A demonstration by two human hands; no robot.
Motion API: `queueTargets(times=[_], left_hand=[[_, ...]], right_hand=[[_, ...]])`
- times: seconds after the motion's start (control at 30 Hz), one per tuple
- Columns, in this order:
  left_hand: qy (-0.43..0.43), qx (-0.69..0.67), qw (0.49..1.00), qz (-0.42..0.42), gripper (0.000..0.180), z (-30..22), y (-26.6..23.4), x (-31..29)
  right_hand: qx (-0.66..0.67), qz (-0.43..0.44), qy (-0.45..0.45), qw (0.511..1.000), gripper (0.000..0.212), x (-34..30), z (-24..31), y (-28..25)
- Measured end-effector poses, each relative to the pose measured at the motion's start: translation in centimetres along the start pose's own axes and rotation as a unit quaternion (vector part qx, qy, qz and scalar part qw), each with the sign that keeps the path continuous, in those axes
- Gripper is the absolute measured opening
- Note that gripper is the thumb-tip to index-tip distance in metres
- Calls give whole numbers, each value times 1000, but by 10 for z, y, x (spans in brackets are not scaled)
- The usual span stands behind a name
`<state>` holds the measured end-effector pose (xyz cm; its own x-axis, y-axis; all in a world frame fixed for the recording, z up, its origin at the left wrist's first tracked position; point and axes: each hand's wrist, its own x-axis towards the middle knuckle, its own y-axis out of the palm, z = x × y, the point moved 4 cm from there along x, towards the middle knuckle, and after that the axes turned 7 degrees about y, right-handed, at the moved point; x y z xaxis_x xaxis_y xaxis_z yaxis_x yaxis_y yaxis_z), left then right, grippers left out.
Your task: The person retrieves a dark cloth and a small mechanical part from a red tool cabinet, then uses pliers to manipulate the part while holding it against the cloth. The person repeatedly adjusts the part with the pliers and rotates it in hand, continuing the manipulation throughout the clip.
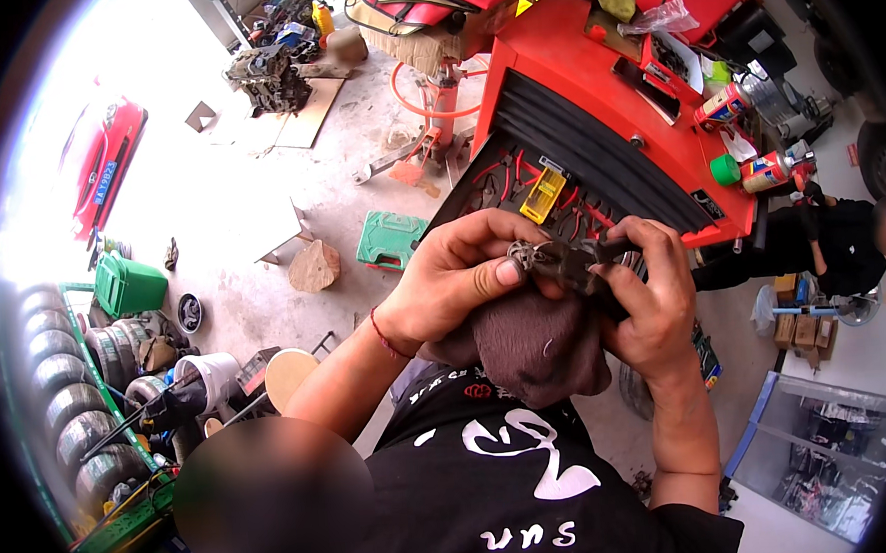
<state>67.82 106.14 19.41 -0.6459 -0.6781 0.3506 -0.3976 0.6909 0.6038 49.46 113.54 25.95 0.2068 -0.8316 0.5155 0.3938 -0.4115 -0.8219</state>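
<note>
Currently brown cloth (542, 341) nearest, looks soft, below L hand (448, 276) & R hand (655, 305); both clamped on dark metal part (564, 260), mid-scene. Prob. stiff, heavyish, maybe greasy; I'd grip either end. Red cabinet (553, 45) beyond, far R.

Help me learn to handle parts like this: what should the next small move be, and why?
Probably wipe the metal piece with a fold of the cloth while the left hand steadies one end. The piece looks dark and dull, the left thumb and fingers pinch it, the right hand is at its other end, and the cloth is bunched right by both hands.
</note>
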Motion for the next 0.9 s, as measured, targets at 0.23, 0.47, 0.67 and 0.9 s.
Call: queueTargets(times=[0.23, 0.47, 0.67, 0.9], left_hand=[[-3, -11, 1000, -21, 43, -3, 1, 0], [-9, 14, 999, -41, 46, -5, -2, 1], [3, -13, 1000, 9, 38, 0, -7, 0], [-1, -5, 1000, -2, 36, -5, -8, -1]], right_hand=[[-27, 7, -7, 1000, 37, 10, 4, -7], [-63, 18, -12, 998, 40, 16, 6, -13], [-81, 40, -23, 996, 40, 20, 7, -17], [-45, 80, 1, 996, 43, 19, -1, -19]])
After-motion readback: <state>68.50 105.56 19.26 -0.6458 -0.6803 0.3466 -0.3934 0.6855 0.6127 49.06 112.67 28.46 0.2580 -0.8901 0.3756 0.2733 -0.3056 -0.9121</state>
